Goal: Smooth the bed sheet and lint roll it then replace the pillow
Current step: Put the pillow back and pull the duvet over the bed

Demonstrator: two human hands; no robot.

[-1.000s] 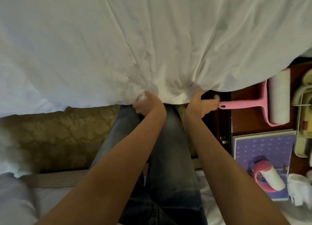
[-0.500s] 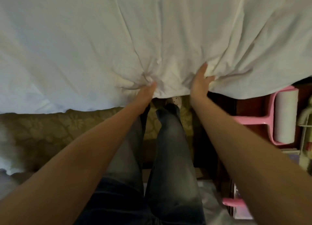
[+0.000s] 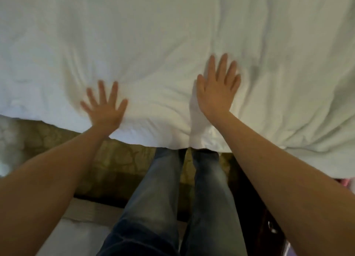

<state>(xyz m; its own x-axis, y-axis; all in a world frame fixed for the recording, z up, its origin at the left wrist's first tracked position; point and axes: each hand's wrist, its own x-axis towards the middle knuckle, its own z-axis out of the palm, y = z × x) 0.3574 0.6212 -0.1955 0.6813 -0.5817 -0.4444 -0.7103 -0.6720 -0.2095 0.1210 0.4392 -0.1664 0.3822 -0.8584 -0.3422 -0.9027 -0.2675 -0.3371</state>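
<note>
Both of our hands are flat on the sheet (image 3: 153, 35) at the moment. Our left hand (image 3: 104, 110) is wide open, fingers straight and fanned out, palm down on the cloth just inside its near edge. It's a bit blurred, but nothing is pinched or gripped in it. Our right hand (image 3: 217, 91) is open too, fingers straight and closer together, lying palm down a little further in from the edge than the left. Neither one has hold of anything. They just rest on the fabric, well apart from each other.

The sheet is white and fills the whole top of the view, hanging slightly over the near edge. It's got soft wrinkles around both hands, a raised fold running from beside the right thumb down to the edge, and creases gathering toward the lower right.

Below the sheet's edge we see the mattress side (image 3: 115, 159) with a gold floral pattern, and our jeans (image 3: 159, 198) right up against it. Dark wood furniture (image 3: 269, 227) sits low on the right. There's also a sliver of pink (image 3: 348, 183) at the right border, too little to tell what it is.
</note>
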